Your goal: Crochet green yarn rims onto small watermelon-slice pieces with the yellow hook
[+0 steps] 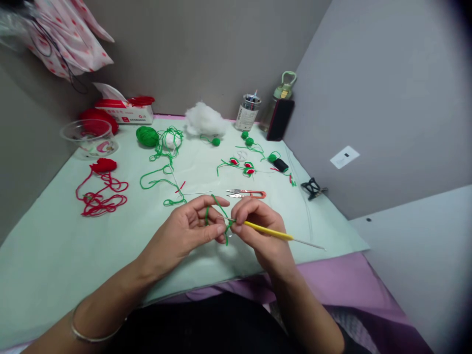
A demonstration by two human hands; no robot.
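A crochet hook [269,231] with a yellow grip and metal ends is held in my right hand [262,226], between thumb and fingers. Its left end points toward my left hand [199,223]. Green yarn [220,201] passes over the left index finger and around another finger, and a short strand hangs beneath the hook tip. My left thumb and fingertips close on the yarn near the hook. Just beyond my hands lie orange-handled thread snips [254,193], blades to the left. More green yarn [155,186] trails loosely on the table to the left.
Red yarn [103,196] tangles at the left, near a clear plastic tub [86,140]. A green yarn ball [147,136], white stuffing [205,119] and a pen holder [248,113] stand along the back. Small red-and-green crocheted pieces [249,169] lie right of centre. A phone [280,120] leans against a bottle [269,110].
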